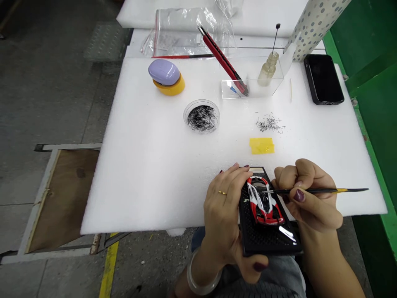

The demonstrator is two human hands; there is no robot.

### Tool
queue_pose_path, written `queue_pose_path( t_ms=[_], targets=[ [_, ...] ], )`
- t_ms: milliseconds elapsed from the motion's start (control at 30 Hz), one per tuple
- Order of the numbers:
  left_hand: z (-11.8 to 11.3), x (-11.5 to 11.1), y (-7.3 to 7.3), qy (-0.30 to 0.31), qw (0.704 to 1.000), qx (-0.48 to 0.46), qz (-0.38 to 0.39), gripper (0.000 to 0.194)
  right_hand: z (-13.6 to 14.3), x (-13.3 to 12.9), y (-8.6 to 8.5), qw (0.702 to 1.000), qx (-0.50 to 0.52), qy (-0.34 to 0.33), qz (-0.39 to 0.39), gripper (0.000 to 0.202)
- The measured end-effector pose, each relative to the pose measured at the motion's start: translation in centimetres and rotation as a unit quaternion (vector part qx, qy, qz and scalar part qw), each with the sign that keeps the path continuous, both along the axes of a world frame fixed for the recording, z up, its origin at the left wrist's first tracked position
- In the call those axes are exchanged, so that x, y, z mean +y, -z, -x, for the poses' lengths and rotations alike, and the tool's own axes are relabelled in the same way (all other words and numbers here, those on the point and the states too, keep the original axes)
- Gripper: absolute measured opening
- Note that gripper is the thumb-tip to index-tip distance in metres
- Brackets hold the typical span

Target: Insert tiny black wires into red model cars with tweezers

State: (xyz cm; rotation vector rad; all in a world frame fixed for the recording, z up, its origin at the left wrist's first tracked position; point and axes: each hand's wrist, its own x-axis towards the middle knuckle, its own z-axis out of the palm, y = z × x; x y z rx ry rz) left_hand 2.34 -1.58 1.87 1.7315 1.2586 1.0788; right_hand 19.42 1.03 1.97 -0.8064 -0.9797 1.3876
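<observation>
My left hand (225, 207) is closed around the left side of a black display base (260, 240), its thumb along the near edge. On that base sits a red and white model car (265, 203) with dark windows. My right hand (307, 190) pinches a thin paintbrush (322, 191) with a black and yellow handle. The brush lies nearly level, and its tip meets the car around the windscreen. Whether the tip carries anything is too small to tell. Just beyond the base, a yellow tape piece (262, 145) lies on the white foam board (149, 178).
Black fibres fill a round dish (201, 116); more short fibres (269, 123) lie loose. Behind stand a clear tray (248, 89) with a red utility knife (223, 60), a glass bottle (268, 68), a purple and yellow container (167, 76) and a black box-shaped device (324, 78).
</observation>
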Motion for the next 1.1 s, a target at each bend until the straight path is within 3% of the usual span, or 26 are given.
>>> queue_pose_path(
  t_ms=[733,1100],
  targets=[
    [0.21,-0.22,0.61,0.011,1.000,-0.009,-0.003,0.088,0.01,-0.09,0.03,1.000,0.020,-0.009,-0.010,0.019],
    [0.05,-0.02,0.15,0.011,1.000,-0.009,-0.011,0.089,-0.13,-0.27,0.18,1.000,0.009,-0.005,-0.004,0.019]
  ],
)
